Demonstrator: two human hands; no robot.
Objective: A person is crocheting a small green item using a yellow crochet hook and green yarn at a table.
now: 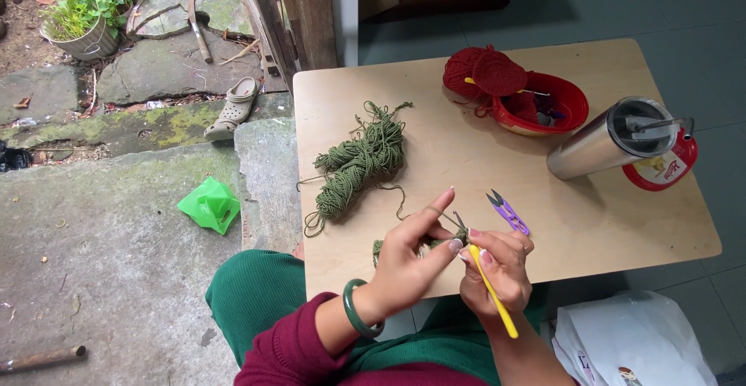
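Green crochet work (435, 242), a small knotted piece, sits pinched between two hands just above the near edge of a pale wooden table (590, 223). The left hand (412, 258) grips the piece between thumb and middle fingers, its forefinger raised straight with a strand of the green yarn running over it; a green bangle (356, 308) circles that wrist below a maroon sleeve. The right hand (501, 269) has its fingers pressed together around a yellow-handled crochet hook (491, 289), whose metal tip is set into the work while the handle slants down toward the person's lap. A loose skein of green yarn (359, 164) lies on the table farther off and to the left, a thread trailing from it toward the hands. Purple thread snips (507, 212) rest just beyond the right hand. At the far side stands a red bowl (571, 106) with red yarn and a round red crocheted piece (497, 71) leaning on its rim. A steel tumbler (610, 139) lies tilted at the right, beside a red lid (672, 167). A white plastic bag (637, 343) sits on the floor near right; a green scrap (210, 203) and a grey clog (233, 108) lie on the stone at left.
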